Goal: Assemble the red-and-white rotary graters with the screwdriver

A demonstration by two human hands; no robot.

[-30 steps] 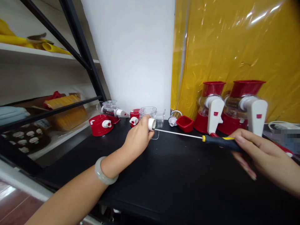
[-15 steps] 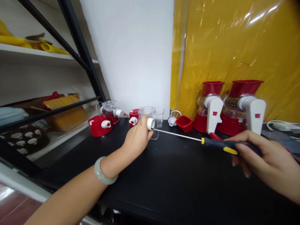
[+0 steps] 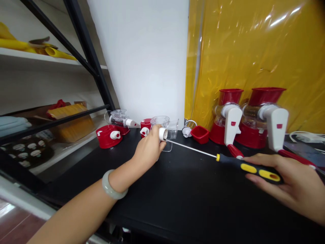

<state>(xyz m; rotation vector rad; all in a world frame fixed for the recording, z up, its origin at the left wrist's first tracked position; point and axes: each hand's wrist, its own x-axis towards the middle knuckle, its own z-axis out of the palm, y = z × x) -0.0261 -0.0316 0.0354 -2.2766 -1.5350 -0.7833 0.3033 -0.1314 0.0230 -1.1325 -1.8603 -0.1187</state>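
My left hand is closed around a clear plastic grater housing with a white round collar; part of it is hidden by my fingers. In my right hand is a long screwdriver with a dark blue and yellow handle. Its shaft runs leftward, and the tip meets the lower edge of the white collar. Whether a screw sits there is too small to see. Just behind my left hand stands a red base with a white knob.
Two assembled red and white rotary graters stand at the right. A red hopper and a metal drum lie at the back. Another red base is on the left of the black table, beside a black-framed shelf.
The screwdriver handle has rotated, showing more yellow on its grip, and has dipped slightly. My right fingers have shifted around it. My left hand has barely moved.
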